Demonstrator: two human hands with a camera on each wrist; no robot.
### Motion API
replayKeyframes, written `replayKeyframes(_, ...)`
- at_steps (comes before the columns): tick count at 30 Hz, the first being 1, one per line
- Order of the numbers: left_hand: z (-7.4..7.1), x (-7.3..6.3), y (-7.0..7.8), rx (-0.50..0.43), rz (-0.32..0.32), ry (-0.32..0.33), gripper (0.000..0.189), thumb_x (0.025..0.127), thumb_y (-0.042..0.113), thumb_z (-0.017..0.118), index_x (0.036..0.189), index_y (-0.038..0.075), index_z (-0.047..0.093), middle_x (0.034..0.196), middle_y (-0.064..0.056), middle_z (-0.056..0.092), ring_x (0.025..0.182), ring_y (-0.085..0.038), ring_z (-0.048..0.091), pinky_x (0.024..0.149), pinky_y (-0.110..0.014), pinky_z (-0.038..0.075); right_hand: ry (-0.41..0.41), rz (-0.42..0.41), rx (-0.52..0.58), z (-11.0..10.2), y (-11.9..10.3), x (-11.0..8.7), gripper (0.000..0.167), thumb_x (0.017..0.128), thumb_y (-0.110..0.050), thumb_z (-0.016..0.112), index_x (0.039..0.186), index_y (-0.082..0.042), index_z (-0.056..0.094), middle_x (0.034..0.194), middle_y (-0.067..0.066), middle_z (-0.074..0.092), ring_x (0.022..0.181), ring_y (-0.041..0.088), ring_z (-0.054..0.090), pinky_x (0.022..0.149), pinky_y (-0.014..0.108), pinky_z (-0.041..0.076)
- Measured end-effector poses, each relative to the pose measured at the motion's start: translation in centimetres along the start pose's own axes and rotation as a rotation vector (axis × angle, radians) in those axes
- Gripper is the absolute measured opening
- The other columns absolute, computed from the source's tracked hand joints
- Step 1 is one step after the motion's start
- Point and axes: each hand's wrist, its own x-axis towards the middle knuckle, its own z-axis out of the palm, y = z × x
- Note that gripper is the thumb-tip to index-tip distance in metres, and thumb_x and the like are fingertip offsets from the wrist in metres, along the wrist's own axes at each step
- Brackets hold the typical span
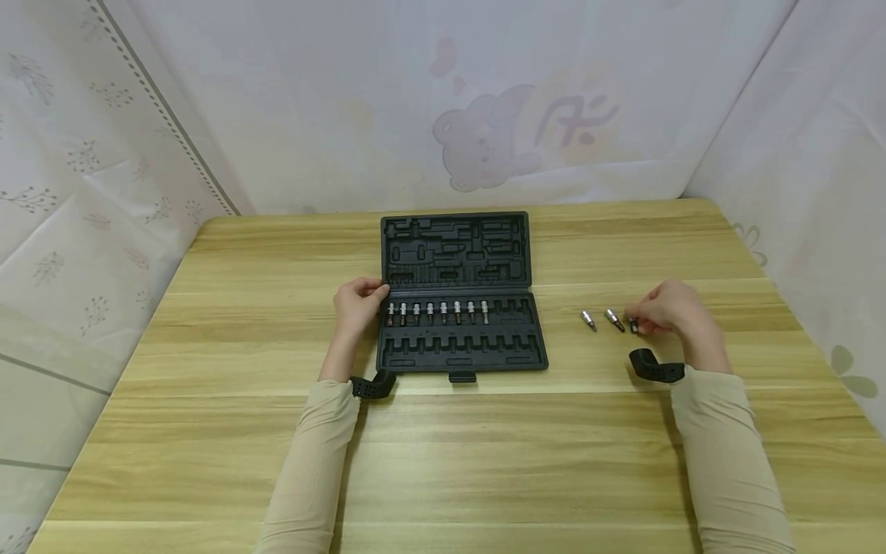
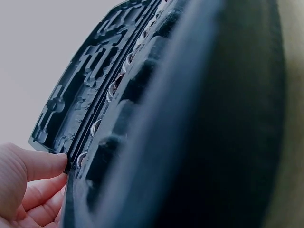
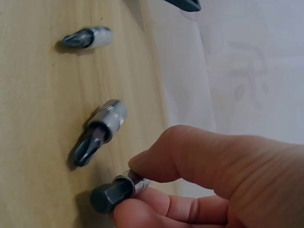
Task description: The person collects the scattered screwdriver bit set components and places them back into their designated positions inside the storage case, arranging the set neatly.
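Observation:
An open black plastic bit case (image 1: 460, 362) lies on the table with its lid folded back. My left hand (image 1: 356, 309) grips its left edge near the hinge, thumb on top and fingers below in the left wrist view. A row of several silver bit sockets (image 1: 444, 309) fills part of the upper slots. Off to the right, my right hand (image 1: 674, 312) pinches a hex bit socket (image 3: 113, 194) with a thick dark tip between thumb and fingers. Beside it on the wood lie two Phillips bit sockets, a larger one (image 3: 107, 119) and a smaller one (image 3: 92, 37).
The lid (image 1: 457, 250) has moulded recesses, and a latch tab (image 1: 462, 377) sticks out from the case's front edge. Patterned pale cloth (image 1: 332, 115) hangs behind and beside the wooden table (image 1: 484, 462). Black wrist mounts (image 1: 654, 367) sit over both cuffs.

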Motion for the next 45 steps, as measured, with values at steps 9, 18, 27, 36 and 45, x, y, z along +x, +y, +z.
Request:
replayKeyframes(9,-0.1,0.0,0.1,0.002,0.0,-0.005,0.02,0.086,0.01,0.067,0.1,-0.004,0.07,0.088,-0.019,0.068,0.056,-0.005,0.051,0.052,-0.017,0.042,0.027,-0.053,-0.037,-0.2,-1.2,-0.6,0.028,0.084,-0.021,0.063,0.082,0.007,0.066,0.056,-0.001,0.062,0.056,0.013,0.06,0.055,0.028,0.049)
replayKeyframes(18,0.0,-0.1,0.0,0.012,-0.003,-0.003,0.02,0.086,0.011,0.066,0.1,-0.002,0.07,0.088,-0.019,0.068,0.057,-0.006,0.052,0.053,-0.017,0.042,-0.029,-0.075,-0.033,0.1,-3.0,-0.8,0.03,0.087,-0.021,0.061,0.089,0.009,0.065,0.058,-0.002,0.063,0.058,0.013,0.063,0.06,0.028,0.051)
replayKeyframes(27,0.0,0.0,0.1,0.016,-0.002,-0.007,0.02,0.087,0.012,0.066,0.1,-0.002,0.07,0.088,-0.018,0.068,0.058,-0.006,0.052,0.053,-0.017,0.042,-0.055,-0.095,0.008,1.3,-5.1,-0.7,0.029,0.086,-0.017,0.06,0.089,0.011,0.064,0.057,-0.002,0.062,0.057,0.011,0.061,0.057,0.027,0.052)
replayKeyframes(36,-0.1,0.0,0.1,-0.005,-0.005,-0.007,0.019,0.086,0.011,0.067,0.099,-0.003,0.07,0.085,-0.017,0.067,0.055,-0.005,0.05,0.052,-0.017,0.042,-0.098,-0.118,0.046,2.8,-6.9,-0.4,0.026,0.087,-0.016,0.059,0.091,0.009,0.063,0.058,0.0,0.063,0.057,0.013,0.061,0.056,0.029,0.05)
replayKeyframes(45,-0.1,0.0,0.1,0.0,-0.013,-0.012,0.02,0.087,0.012,0.066,0.1,-0.002,0.07,0.086,-0.017,0.067,0.056,-0.006,0.05,0.052,-0.017,0.042,-0.108,-0.143,0.082,4.0,-8.1,-0.1,0.025,0.086,-0.013,0.059,0.092,0.01,0.064,0.056,0.001,0.062,0.054,0.013,0.06,0.052,0.027,0.049)
